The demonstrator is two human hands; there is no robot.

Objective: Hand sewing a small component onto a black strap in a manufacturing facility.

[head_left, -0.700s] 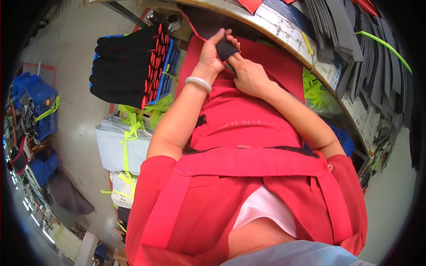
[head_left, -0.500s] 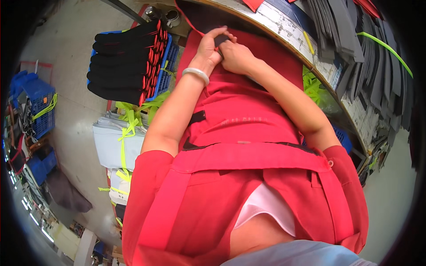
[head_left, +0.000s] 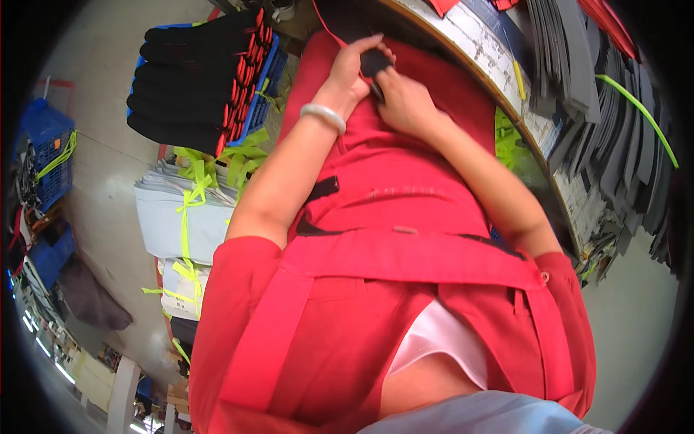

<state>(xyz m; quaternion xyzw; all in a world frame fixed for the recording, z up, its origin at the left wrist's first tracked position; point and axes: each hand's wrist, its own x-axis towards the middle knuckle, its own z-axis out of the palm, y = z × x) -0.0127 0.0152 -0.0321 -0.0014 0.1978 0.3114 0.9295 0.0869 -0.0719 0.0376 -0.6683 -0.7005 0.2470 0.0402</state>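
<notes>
Above my lap, in the upper middle, a black fabric piece with a red edge lies between my hands. My left hand, below a pale bangle, is closed round the piece with its thumb along the top. From the right, my right hand pinches the near end of the piece. Under its fingers a small dark edge shows; I cannot make out whether it is fabric or a tool. A black strip with a red border runs up past my left hand. My red apron spreads beneath both hands.
At upper left, a blue crate holds stacked black pieces with red edges. Below it stand pale bundles tied with yellow-green strips. A worn worktable on the right carries a yellow pen-like object and hanging grey strips.
My hands have come slightly apart, and more of the black piece shows between them. My right hand has moved a little right and nearer. The whole view has shifted slightly.
</notes>
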